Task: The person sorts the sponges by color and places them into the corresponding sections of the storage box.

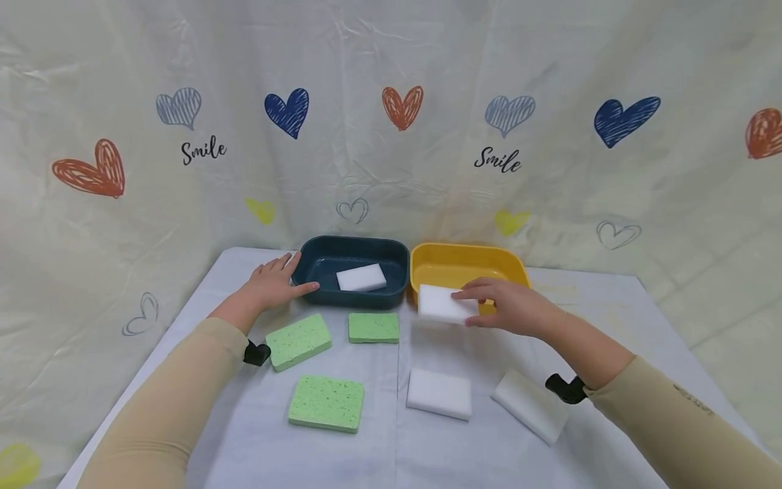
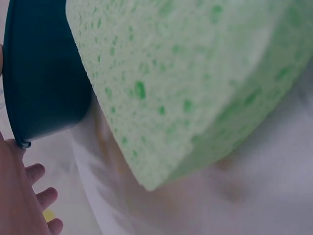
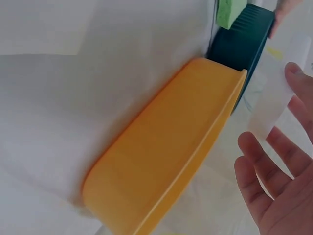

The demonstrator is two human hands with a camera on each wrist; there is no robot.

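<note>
My right hand pinches a white sponge between thumb and fingers, above the front edge of the yellow bin. In the right wrist view the same white sponge is held beyond the yellow bin's rim. My left hand rests with fingers spread at the left end of the dark teal bin, its thumb at the rim. Inside the teal bin lies another white sponge. A green sponge is on the table below my left wrist and fills much of the left wrist view.
Two more green sponges, one before the teal bin and one nearer, lie on the white-covered table. Two white sponges, one near the centre and one to the right, lie there too. A heart-printed curtain hangs behind.
</note>
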